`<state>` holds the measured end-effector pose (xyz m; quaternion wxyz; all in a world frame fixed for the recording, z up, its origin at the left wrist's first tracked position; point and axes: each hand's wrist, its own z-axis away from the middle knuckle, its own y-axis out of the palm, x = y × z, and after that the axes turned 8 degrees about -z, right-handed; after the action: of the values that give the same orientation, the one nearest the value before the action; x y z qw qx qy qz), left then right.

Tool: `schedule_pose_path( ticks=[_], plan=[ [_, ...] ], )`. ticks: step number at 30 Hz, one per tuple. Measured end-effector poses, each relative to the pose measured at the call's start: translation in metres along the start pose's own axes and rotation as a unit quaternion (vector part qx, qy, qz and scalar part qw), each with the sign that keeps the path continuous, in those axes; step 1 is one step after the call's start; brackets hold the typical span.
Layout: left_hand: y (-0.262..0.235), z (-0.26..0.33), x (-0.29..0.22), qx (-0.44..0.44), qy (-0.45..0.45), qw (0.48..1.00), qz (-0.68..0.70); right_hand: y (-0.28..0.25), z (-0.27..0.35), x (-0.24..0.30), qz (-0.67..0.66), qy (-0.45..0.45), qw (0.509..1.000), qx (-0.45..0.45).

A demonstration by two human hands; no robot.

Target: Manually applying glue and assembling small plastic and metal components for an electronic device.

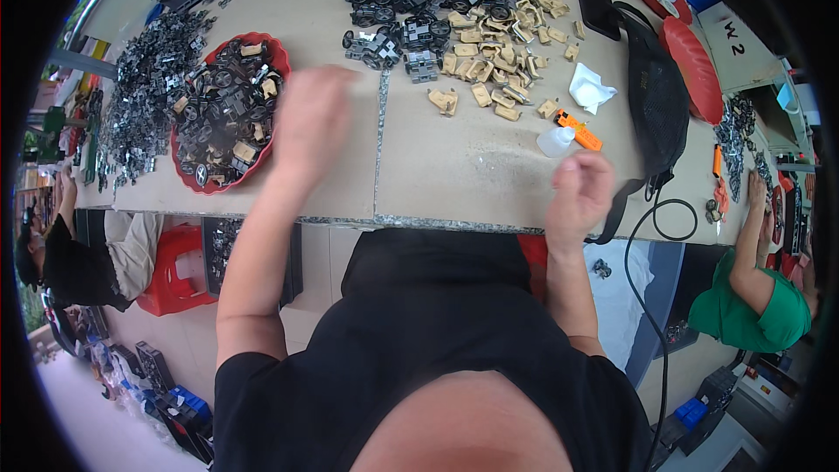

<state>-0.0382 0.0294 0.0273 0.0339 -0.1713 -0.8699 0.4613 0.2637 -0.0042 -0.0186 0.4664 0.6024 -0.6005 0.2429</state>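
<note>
The red scalloped tray (280, 57) likely keeps wheeled chassis (232, 105) together; right of it, left hand (316, 115) blurs, grip unclear; farther right, right hand (584, 190) curls, any hold indiscernible.

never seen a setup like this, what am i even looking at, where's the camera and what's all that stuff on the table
There is no machine here: a person works with two bare hands. The single picture comes from a wide fisheye camera on their head, looking down, so straight edges bend toward the rim.

The left hand is blurred, just right of a red tray full of mixed black and tan parts. The right hand has curled fingers and is near a small whitish bottle and an orange object. I can't tell whether either hand holds anything.

Farther across the table lie a heap of dark wheeled parts and scattered tan pieces. A black bag lies at the right.
</note>
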Motion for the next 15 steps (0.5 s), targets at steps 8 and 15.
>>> schedule_pose_path(
  ticks=[8, 15],
  plan=[
    [0.063, -0.026, -0.044, 0.121, 0.160, 0.975, 0.101, -0.021, -0.022, -0.003, 0.239, 0.032, 0.970, 0.037],
    [0.066, -0.014, -0.039, 0.125, 0.141, 0.980, 0.063, -0.018, -0.022, -0.013, 0.253, 0.128, 0.955, 0.086]
  ],
)
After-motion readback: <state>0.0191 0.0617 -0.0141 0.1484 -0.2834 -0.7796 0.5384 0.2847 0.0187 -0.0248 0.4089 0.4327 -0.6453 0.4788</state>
